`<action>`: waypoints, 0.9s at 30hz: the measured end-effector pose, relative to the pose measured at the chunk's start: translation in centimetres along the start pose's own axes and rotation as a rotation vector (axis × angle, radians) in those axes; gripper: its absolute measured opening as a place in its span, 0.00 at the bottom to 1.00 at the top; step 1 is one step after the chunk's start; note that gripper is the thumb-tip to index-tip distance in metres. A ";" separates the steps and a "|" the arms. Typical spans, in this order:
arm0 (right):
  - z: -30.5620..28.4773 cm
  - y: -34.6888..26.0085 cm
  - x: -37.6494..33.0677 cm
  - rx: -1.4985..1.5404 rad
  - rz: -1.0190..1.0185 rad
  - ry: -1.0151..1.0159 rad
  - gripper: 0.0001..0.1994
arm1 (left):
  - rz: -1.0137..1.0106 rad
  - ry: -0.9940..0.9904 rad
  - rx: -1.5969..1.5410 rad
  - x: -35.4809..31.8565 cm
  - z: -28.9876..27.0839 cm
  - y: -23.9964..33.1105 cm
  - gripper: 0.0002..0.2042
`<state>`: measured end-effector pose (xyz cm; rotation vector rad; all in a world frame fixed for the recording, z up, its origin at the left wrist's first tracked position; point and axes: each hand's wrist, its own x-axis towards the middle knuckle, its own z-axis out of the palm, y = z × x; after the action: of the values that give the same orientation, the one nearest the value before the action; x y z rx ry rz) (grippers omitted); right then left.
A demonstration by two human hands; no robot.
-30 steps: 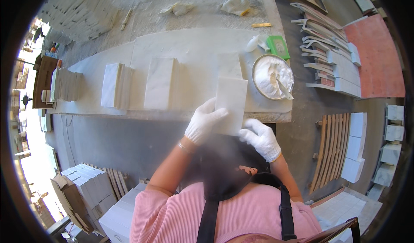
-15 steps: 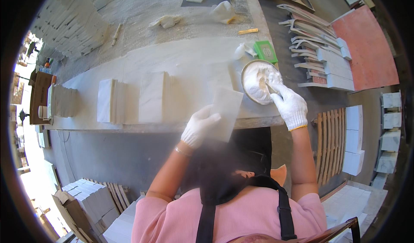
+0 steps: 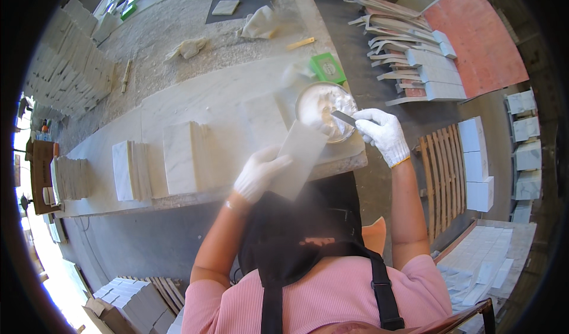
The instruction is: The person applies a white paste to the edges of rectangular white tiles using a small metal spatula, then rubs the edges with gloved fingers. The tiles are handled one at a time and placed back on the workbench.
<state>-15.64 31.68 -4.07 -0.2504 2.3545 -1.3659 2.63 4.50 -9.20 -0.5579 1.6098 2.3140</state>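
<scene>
Left hand [image 3: 259, 171]: fingers gripping tile [image 3: 298, 159], near side of bowl [image 3: 297, 103]. Right hand [image 3: 384, 135] right of bowl: fingers clenched round spatula [image 3: 344, 118], blade over bowl's paste [image 3: 313, 104]. Green box [image 3: 328, 68] beyond bowl.

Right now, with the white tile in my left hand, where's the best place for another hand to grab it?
Probably the free long edge of the white tile, coming from the right with fingers on both faces. The left hand holds its left side, and the flat rectangular shape, tilted with its top to the right, leaves that edge exposed.
</scene>
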 end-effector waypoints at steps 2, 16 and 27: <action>0.2 0.3 0.3 0.014 0.023 -0.012 0.12 | 0.016 -0.002 0.016 0.6 0.3 0.0 0.22; 0.0 -1.1 -0.4 0.088 0.034 -0.060 0.11 | -0.030 -0.003 -0.009 1.0 1.3 1.3 0.21; 1.2 -2.8 -2.7 0.171 0.000 -0.088 0.11 | -0.026 -0.045 0.023 1.8 2.6 2.0 0.21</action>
<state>-12.85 30.30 -1.49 -0.2546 2.1524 -1.5138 -0.20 6.29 -7.53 -0.5152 1.5965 2.2702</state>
